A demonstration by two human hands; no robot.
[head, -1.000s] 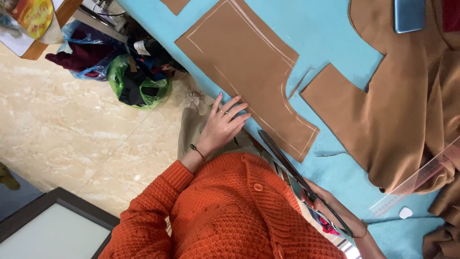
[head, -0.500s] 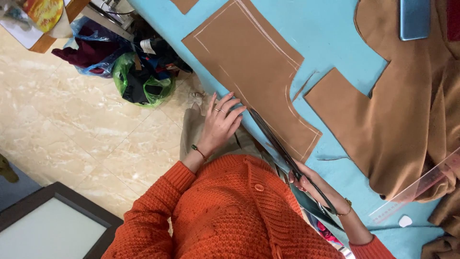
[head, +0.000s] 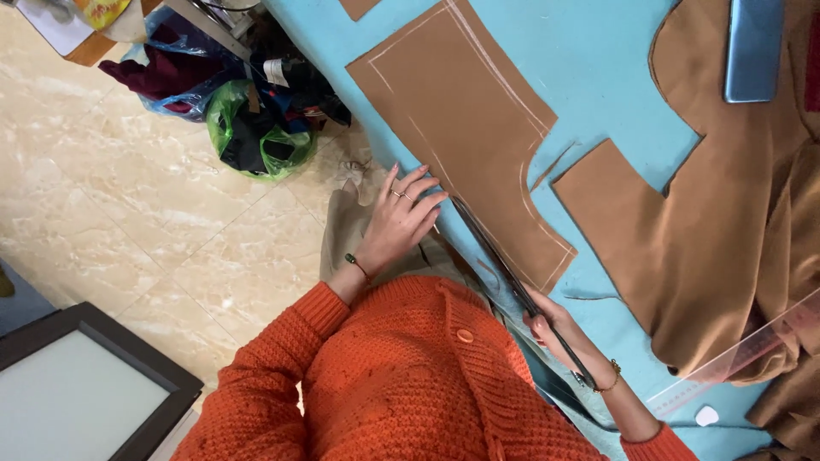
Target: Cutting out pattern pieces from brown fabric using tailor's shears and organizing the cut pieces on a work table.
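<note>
Cutting brown fabric panel (head: 465, 128) on blue bench (head: 598, 111). Right hand (head: 551, 329) closed round handles of long scissors (head: 504, 260), blades at panel's near edge. Left hand (head: 401, 224) flat, fingers spread, pressing bench edge just beside panel, gripping nothing. Curved side looks already cut; chalk-lined near edge seemingly left to trim.

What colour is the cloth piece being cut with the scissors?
Brown, with white chalk lines. The cloth piece shows best in the head view.
</note>
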